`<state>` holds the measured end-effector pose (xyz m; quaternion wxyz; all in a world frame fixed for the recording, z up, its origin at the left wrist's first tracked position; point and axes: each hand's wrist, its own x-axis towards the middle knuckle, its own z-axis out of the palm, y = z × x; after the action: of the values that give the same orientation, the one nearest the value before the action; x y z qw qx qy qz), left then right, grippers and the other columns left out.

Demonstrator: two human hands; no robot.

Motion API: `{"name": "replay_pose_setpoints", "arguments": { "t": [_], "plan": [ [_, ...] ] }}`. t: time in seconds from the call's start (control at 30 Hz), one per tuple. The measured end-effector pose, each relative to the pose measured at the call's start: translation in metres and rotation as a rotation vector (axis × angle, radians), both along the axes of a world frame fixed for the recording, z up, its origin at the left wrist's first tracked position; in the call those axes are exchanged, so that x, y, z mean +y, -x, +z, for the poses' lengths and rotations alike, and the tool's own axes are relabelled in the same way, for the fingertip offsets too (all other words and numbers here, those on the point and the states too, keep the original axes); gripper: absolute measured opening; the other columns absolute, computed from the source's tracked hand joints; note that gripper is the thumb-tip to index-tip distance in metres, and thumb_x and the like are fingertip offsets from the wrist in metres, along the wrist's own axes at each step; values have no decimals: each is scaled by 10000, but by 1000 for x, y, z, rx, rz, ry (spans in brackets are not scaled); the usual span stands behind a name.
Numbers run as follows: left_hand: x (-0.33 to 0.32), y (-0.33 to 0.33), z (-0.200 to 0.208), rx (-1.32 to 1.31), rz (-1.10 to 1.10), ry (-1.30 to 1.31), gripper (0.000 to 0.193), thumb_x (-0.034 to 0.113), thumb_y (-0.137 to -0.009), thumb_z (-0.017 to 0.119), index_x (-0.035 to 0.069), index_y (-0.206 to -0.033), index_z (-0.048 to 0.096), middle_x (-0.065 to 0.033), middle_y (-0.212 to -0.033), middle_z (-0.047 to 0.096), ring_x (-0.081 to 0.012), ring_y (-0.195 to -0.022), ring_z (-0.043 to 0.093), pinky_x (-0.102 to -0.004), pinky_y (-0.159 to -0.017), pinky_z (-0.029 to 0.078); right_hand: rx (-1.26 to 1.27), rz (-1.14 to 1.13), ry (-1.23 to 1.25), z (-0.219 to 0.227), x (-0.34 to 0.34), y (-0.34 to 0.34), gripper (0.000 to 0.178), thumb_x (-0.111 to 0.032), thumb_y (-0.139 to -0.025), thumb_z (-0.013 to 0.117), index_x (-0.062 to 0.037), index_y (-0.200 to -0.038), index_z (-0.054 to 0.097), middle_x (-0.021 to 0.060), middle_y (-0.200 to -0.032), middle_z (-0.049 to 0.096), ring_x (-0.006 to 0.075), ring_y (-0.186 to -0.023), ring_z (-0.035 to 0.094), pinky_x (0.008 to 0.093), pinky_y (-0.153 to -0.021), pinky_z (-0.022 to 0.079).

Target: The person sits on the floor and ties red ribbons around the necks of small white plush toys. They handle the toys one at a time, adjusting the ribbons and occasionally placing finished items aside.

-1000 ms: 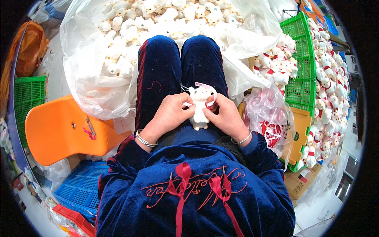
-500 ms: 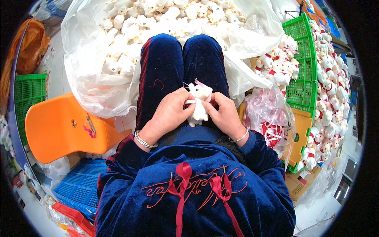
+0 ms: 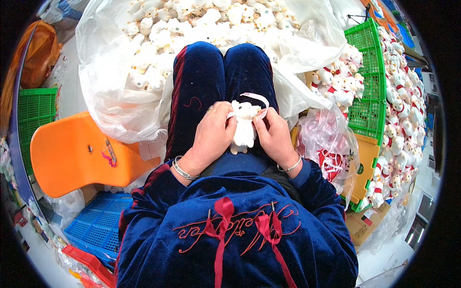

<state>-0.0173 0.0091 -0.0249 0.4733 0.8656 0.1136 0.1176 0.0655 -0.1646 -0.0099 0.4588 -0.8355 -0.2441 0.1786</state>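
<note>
A small white plush toy (image 3: pixel 244 126) rests upright on my lap, held between both hands. My left hand (image 3: pixel 211 135) grips its left side, fingers curled against the body. My right hand (image 3: pixel 273 135) pinches the toy's right side, where a thin pink-white ribbon (image 3: pixel 256 97) loops over its head. Both wrists wear silver bangles. My legs in dark blue velvet trousers (image 3: pixel 211 81) stretch forward under the toy.
A big clear plastic bag (image 3: pixel 120 91) of white plush toys lies ahead. A green crate (image 3: pixel 367 96) with finished toys stands at the right, with a bag of red ribbons (image 3: pixel 331 153) nearer me. An orange plastic seat (image 3: pixel 72 153), a second green crate (image 3: pixel 33 110) and a blue crate (image 3: pixel 96 225) sit at the left.
The toy has shifted slightly lower on my lap and turned; the ribbon loop now arcs over its head. Both hands stay closed around it.
</note>
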Motion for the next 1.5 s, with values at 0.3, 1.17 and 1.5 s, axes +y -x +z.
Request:
{"name": "replay_pose_setpoints", "arguments": {
  "t": [0.3, 1.17, 1.5],
  "plan": [
    [8, 21, -7, -223, -187, -69, 175, 22, -774, 744, 23, -926, 657, -118, -953, 658, -307, -868, 637, -387, -750, 519, -150, 254, -112, 0, -5, -4, 105, -28, -871, 693, -11, -938, 614, 134, -918, 594, 309, -832, 617, 367, -731, 500],
    [12, 1, -4, 184, -302, 729, 234, 142, -958, 564, -12, -987, 738, -34, -823, 715, -96, -740, 640, -275, -689, 524, 51, 296, -220, 4, 5, -12, 93, -42, -888, 721, -50, -980, 719, 69, -834, 569, 193, -779, 581, 304, -694, 458],
    [5, 4, -7, 139, -213, 723, 166, 134, -955, 650, 3, -1038, 709, -33, -941, 696, -91, -863, 633, -265, -777, 516, 611, 81, -270, 14, 13, -14, 269, -42, -929, 677, 1, -1192, 634, 35, -843, 565, 102, -739, 555, 262, -654, 466]
  ]
}}
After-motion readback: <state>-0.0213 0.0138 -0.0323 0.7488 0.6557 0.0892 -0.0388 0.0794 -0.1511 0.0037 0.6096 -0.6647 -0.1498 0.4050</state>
